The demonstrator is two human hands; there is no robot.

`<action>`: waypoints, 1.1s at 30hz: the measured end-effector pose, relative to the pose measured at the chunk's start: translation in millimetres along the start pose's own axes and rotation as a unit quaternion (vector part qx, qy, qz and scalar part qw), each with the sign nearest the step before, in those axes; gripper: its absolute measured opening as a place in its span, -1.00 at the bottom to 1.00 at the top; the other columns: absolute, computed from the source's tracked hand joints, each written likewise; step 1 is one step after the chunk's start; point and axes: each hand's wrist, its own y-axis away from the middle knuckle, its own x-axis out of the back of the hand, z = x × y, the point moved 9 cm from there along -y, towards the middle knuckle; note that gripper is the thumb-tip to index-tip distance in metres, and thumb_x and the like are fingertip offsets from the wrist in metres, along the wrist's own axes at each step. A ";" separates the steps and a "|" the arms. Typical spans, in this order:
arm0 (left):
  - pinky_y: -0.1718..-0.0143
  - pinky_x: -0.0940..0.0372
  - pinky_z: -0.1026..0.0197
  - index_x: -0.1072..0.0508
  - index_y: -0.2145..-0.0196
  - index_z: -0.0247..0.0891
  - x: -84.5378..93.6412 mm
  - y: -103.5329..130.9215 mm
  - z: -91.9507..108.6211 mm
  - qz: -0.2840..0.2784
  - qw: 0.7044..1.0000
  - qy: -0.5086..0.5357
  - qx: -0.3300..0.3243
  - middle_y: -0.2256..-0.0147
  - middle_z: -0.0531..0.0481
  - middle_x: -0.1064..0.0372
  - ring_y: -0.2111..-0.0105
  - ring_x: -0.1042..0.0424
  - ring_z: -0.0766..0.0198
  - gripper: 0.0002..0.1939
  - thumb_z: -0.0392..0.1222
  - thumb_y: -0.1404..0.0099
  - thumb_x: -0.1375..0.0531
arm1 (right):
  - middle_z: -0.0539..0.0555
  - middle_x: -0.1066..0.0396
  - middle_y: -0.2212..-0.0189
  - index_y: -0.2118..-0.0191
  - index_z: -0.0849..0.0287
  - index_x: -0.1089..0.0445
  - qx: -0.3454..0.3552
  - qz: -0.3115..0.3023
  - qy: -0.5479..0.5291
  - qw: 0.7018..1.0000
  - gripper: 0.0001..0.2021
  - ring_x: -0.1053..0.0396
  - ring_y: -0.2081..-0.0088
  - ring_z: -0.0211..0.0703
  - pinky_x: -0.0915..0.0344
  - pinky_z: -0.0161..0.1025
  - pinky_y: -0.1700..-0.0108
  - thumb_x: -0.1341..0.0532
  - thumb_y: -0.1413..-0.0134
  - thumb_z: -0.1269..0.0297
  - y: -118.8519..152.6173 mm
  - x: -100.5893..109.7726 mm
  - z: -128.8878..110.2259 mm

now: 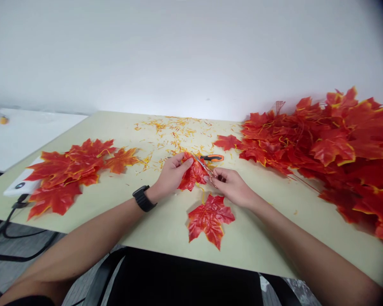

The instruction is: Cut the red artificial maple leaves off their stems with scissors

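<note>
- Fingers of left hand [170, 177]: thumb and fingertips closed on the left edge of a red leaf [194, 175], mid-desk.
- Right hand [232, 185]: fingers curled around the handles of metal scissors [200, 164]; blades lie at the leaf's upper right edge, blade gap too small to tell.
- Far left: white surface with a small orange item [3, 120], blurred.
- Left on desk [156, 229]: white box [12, 187], cable [20, 202] at its near end, partly overlapped by a leaf pile [72, 165], red with yellow edges.
- Orange leaf [123, 160] at the pile's right side.
- Black watch [144, 198] on left wrist.
- Yellow and orange clippings [175, 127] scattered over the far middle of the desk.
- Second leaf [210, 219] flat, nearer the person, below the held one; yellow stem [203, 196] between them.
- Orange-and-black handle [214, 158] just beyond the scissors, rest of tool unclear.
- Right: big leaf heap [332, 136] against the wall, one leaf [227, 142] sticking out on its left.
</note>
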 end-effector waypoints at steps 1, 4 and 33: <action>0.44 -0.35 0.32 -0.49 0.34 -0.26 0.0 -0.1 0.2 -0.001 1.000 -0.002 -0.002 0.41 0.01 -0.47 0.48 -0.40 0.38 -0.65 0.09 -0.34 -0.38 | -0.11 -0.06 0.56 0.50 0.07 -0.08 0.000 0.001 0.002 1.000 -0.63 -0.02 0.48 -0.26 0.02 -0.24 0.41 -0.20 -0.15 0.01 0.0 -0.2 -0.4; 0.41 -0.37 0.31 -0.51 0.32 -0.27 -0.9 0.3 -0.7 -0.003 1.000 0.003 0.001 0.39 0.00 -0.48 0.47 -0.40 0.37 -0.65 0.09 -0.35 -0.38 | -0.11 -0.05 0.56 0.50 0.07 -0.08 0.001 0.002 0.004 1.000 -0.64 -0.02 0.48 -0.27 0.03 -0.24 0.41 -0.19 -0.14 0.00 -0.1 -0.8 -1.6; 0.45 -0.31 0.32 -0.51 0.33 -0.27 -2.7 2.3 -0.3 0.011 1.000 0.008 0.013 0.41 0.01 -0.47 0.49 -0.37 0.39 -0.72 0.01 -0.37 -0.35 | -0.10 -0.08 0.56 0.49 0.07 -0.09 0.018 0.015 0.030 0.999 -0.63 -0.04 0.48 -0.26 0.00 -0.24 0.41 -0.20 -0.19 0.02 3.9 -0.5 -7.3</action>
